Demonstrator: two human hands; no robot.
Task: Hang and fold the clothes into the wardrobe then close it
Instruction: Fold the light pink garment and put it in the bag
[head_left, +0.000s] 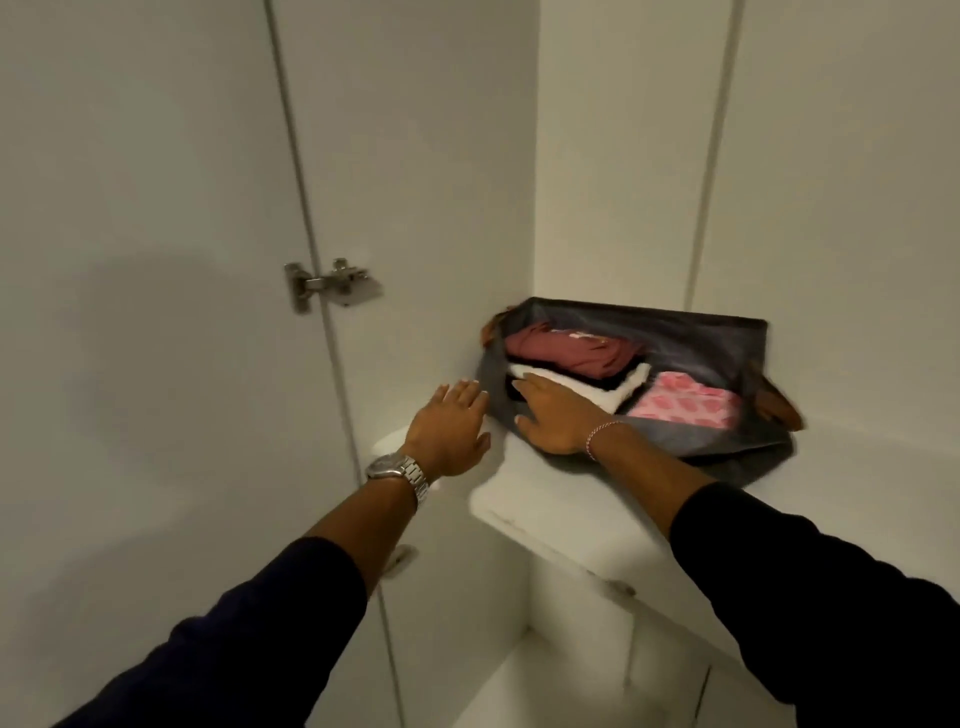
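Note:
A grey fabric storage bin (691, 332) with brown handles sits on a white wardrobe shelf (571, 499), pushed into the back left corner. Inside lie folded clothes: a maroon piece (566, 348), a white and black piece (618, 387) and a pink patterned piece (685, 408). My right hand (558, 415) reaches over the bin's front left rim, its fingers resting on the white and black piece and its thumb at the rim. My left hand (452, 428), with a metal watch, is open with straight fingers just left of the bin, fingertips at its side.
The open wardrobe door (130, 312) stands at the left with a metal hinge (332, 283) on the side panel. A lower white shelf (545, 686) shows below. The shelf to the right of the bin is bare.

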